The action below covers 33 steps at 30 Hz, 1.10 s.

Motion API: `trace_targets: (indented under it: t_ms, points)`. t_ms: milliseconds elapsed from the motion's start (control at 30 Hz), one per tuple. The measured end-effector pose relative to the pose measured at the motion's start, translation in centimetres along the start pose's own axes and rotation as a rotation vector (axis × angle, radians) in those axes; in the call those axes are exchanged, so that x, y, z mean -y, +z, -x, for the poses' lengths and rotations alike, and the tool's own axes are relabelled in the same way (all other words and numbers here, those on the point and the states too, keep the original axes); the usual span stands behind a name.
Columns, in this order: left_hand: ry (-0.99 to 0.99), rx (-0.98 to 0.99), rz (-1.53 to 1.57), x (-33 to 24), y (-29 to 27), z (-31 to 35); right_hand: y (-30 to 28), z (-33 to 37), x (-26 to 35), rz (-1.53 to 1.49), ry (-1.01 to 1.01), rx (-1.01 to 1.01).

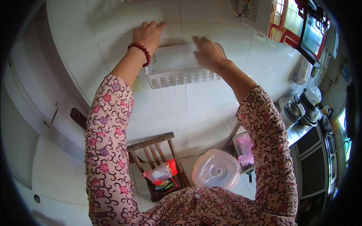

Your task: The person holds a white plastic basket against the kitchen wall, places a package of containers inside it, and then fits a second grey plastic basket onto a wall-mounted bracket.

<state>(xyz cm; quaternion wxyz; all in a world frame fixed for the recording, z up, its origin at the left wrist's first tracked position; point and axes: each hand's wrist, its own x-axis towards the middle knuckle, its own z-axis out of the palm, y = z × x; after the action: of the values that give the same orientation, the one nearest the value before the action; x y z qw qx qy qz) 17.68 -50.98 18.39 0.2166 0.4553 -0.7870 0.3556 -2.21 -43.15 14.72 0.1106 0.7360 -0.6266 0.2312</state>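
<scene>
White plastic basket (177, 80), oblong and open-topped, with a plain, slightly cloudy upper face and a row of upright slots along its lower side, sits at the white tiled wall (151, 109), its length running crosswise between the two hands. Left hand (148, 35), red bead bracelet (141, 48) at the wrist, is just above the basket's left end, fingers bent and spread near the tiles, grip on anything not tellable; right hand (209, 53) overlaps the basket's right end, fingers partly extended, whether clasping the rim unclear. Well below the basket: wooden chair (151, 155) bearing red-and-clear packets (164, 174), and, right of that, a pinkish translucent tub (215, 169).
</scene>
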Motion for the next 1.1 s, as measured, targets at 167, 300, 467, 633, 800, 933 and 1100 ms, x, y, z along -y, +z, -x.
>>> trace_targets:
  t_ms: [167,300,467,633,800,933,1100]
  points:
    - [-0.321,-0.035,1.053,4.1,1.3,4.4,2.3,0.7,0.4,-0.268,-0.238,-0.414]
    - [-0.622,0.187,2.067,4.4,-2.8,12.0,3.2,3.4,3.5,-0.528,-0.276,-0.354]
    - [-0.678,0.229,2.204,3.4,-4.5,18.3,4.9,7.6,6.9,-0.631,-0.356,-0.406]
    - [-0.723,0.303,2.220,1.7,-3.9,21.5,6.5,10.8,8.3,-0.589,-0.474,-0.570]
    - [-0.814,0.139,2.254,2.2,-2.3,32.7,12.4,15.6,13.8,-0.834,-0.453,-0.168]
    - [-0.879,0.252,2.518,-0.2,1.5,47.4,20.2,23.2,14.9,-0.941,-0.365,0.210]
    - [-0.940,0.961,0.884,-6.8,6.8,68.9,29.8,32.3,13.3,-0.902,-0.137,0.621]
